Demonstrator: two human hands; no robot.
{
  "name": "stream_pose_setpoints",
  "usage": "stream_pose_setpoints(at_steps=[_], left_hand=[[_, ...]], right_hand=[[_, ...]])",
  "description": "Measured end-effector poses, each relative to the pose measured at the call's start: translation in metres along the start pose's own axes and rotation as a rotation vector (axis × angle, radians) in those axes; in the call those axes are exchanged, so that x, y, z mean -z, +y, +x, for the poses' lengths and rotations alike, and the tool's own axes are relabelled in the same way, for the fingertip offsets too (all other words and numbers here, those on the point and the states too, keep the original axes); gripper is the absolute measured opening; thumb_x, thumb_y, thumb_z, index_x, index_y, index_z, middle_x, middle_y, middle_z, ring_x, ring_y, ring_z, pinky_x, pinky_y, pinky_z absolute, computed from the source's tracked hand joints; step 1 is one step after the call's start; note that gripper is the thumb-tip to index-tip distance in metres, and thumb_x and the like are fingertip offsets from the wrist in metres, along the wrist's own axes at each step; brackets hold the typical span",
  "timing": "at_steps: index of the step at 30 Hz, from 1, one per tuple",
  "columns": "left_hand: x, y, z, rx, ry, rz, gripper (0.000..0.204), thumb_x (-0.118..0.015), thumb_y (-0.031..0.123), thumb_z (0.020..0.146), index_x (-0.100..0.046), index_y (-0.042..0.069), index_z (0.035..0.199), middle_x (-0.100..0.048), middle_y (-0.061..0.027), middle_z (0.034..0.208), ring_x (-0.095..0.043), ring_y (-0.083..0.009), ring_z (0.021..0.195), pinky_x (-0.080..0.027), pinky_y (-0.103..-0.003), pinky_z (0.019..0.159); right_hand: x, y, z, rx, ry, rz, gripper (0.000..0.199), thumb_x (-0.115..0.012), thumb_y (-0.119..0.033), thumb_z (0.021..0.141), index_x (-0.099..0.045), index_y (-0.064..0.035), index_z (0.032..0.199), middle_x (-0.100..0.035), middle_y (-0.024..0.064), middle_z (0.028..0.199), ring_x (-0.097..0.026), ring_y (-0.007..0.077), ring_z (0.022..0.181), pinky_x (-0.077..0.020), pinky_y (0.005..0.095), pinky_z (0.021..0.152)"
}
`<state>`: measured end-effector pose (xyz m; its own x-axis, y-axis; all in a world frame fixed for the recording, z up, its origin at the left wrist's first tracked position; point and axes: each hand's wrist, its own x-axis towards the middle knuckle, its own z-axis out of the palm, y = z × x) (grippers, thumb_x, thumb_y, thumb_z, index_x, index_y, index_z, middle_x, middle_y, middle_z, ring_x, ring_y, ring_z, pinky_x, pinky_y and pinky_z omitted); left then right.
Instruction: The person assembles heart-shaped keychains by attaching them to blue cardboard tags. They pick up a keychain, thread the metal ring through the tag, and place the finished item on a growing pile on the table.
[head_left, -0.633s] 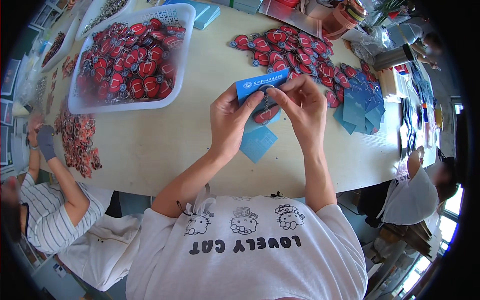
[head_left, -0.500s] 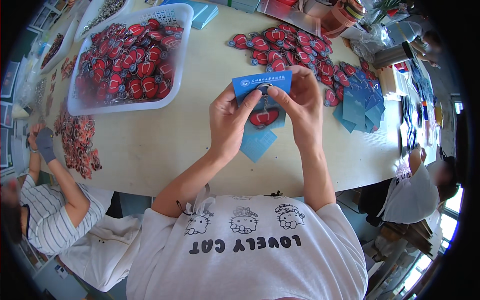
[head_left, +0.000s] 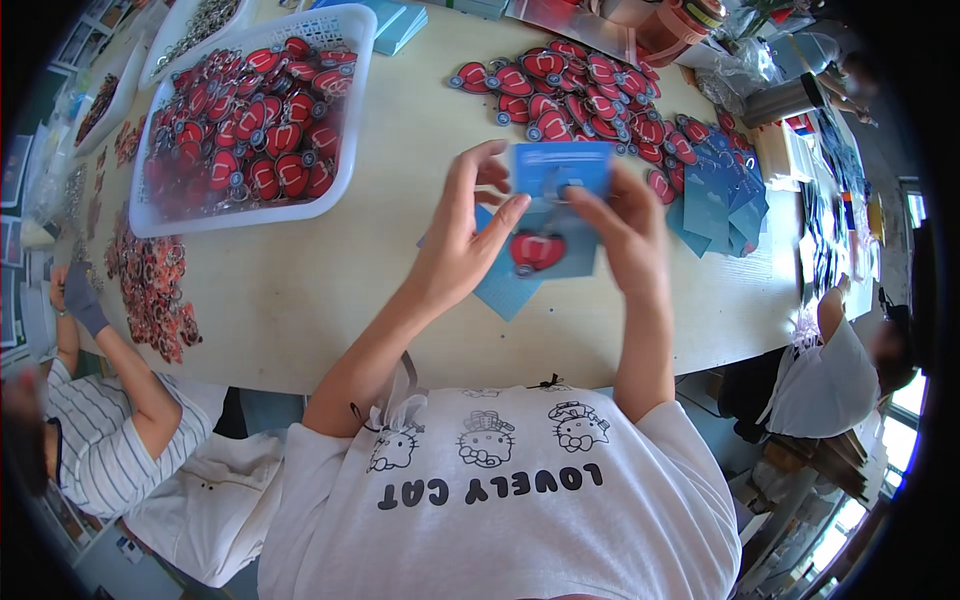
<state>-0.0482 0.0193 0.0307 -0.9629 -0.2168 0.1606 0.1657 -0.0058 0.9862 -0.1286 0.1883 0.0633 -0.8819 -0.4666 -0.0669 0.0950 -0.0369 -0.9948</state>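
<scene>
We have a way through over the desk between the basket and our left hand, and another near-right of our right hand. Beyond, red charms block us; farther right, cards.

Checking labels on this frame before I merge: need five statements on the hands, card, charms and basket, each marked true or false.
1. The right hand holds the blue card, its thumb in front. True.
2. The left hand is clenched in a fist. False: its thumb and fingers are spread apart by the card's left edge.
3. One red charm shows against the front of the card. True.
4. The white basket stands right of the loose pile of charms. False: it stands left of that pile.
5. Many red charms fill the white basket. True.
</scene>
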Motion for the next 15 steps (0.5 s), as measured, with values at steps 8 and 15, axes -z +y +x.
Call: stream_pose_setpoints(at_steps=[8,15], left_hand=[[0.018,-0.009,-0.050,0.133,-0.272,1.317,0.106,-0.072,0.055,0.069,-0.024,-0.007,0.142,-0.014,-0.0233,0.151,-0.009,-0.0385,0.142,-0.013,-0.069,0.104],[0.026,-0.024,-0.046,0.029,-0.243,1.188,0.104,-0.076,0.046,0.068,-0.020,0.009,0.148,-0.011,-0.0195,0.153,-0.010,-0.0393,0.142,-0.010,-0.070,0.104]], right_hand=[[0.132,-0.001,0.001,0.450,0.895,-1.241,0.051,-0.076,-0.013,0.078,-0.053,-0.0018,0.122,-0.062,0.0113,0.105,-0.056,0.0255,0.105,-0.0449,0.0356,0.090],[0.028,0.040,0.010,0.463,0.233,-1.122,0.046,-0.079,-0.023,0.072,-0.060,-0.0025,0.109,-0.061,0.0129,0.098,-0.058,0.0294,0.091,-0.0475,0.0393,0.078]])
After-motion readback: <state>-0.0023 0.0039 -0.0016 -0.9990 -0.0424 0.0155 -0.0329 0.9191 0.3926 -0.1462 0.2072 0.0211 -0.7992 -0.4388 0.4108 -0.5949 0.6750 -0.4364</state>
